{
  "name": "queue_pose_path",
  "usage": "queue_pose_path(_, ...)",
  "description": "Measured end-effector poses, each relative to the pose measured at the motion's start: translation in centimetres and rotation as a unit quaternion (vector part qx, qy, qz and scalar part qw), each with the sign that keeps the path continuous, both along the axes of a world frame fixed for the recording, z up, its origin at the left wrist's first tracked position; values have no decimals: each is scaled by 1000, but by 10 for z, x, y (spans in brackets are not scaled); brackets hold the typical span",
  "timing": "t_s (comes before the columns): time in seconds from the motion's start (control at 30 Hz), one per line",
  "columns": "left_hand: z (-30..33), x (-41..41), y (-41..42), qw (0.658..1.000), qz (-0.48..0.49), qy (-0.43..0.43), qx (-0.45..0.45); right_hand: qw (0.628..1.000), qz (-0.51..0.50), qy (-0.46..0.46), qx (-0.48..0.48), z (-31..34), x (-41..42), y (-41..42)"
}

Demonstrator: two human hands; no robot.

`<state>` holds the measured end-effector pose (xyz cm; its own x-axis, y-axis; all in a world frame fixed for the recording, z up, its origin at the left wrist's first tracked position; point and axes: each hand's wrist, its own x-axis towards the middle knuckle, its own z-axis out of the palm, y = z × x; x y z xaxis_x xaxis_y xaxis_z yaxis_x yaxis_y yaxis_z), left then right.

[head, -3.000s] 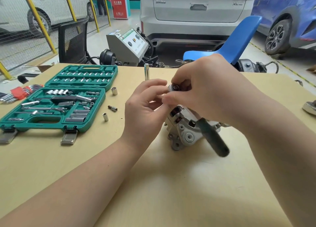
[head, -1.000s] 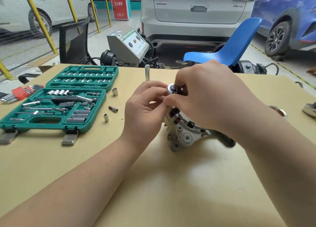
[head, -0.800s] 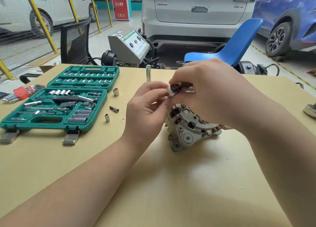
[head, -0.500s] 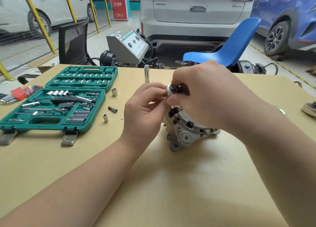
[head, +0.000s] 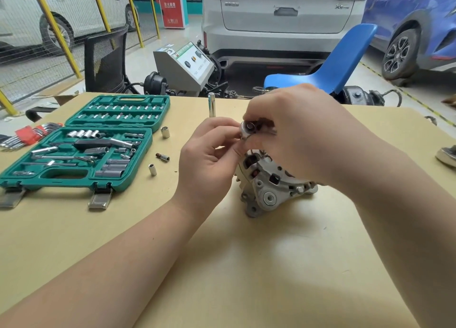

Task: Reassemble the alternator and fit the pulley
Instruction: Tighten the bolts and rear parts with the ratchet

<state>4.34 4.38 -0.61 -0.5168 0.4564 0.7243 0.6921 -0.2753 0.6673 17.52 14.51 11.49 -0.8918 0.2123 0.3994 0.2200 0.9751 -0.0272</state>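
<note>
The alternator (head: 267,187) is sitting on the worktop (head: 246,266), right of the open green socket case (head: 81,150). Above it, the right hand (head: 296,132) is curling its fingers around the ratchet head (head: 248,129), while the left hand (head: 209,159) is pinching that head from the other side.

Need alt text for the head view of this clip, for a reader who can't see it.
Both hands meet over an alternator on a tan table: the left hand and right hand pinch a small silver ratchet head above it. An open green socket set lies to the left, with loose sockets beside it.
</note>
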Motion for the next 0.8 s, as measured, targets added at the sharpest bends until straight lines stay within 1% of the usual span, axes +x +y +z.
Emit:
queue_pose_path(0.07,0,1,-1,1000,0,8,-1,1000,13,-10,-14,4,1,3)
queue_pose_path(0.13,0,4,-1,1000,-6,-6,13,999,-17,-1,-30,3,2,2)
queue_pose_path(0.2,0,5,0,999,-10,-27,23,998,-48,17,-28,-1,1,-1)
queue_pose_path(0.3,-2,3,2,999,-1,-47,18,998,-47,30,-4,-7,-1,-6)
queue_pose_path(0.5,0,2,0,1000,11,-5,-1,1000,18,-11,-14,3,0,4)
queue_pose_path(0.57,0,3,-1,1000,10,-13,4,1000,2,-7,-14,2,0,2)
queue_pose_path(0.67,1,6,-1,999,6,-31,14,999,-39,22,-12,-4,-2,-2)
queue_pose_path(0.73,1,7,0,999,19,-30,12,998,-42,35,-18,-6,-3,-4)
queue_pose_path(0.8,1,6,0,999,19,-25,9,999,-30,28,-21,-5,-3,-4)
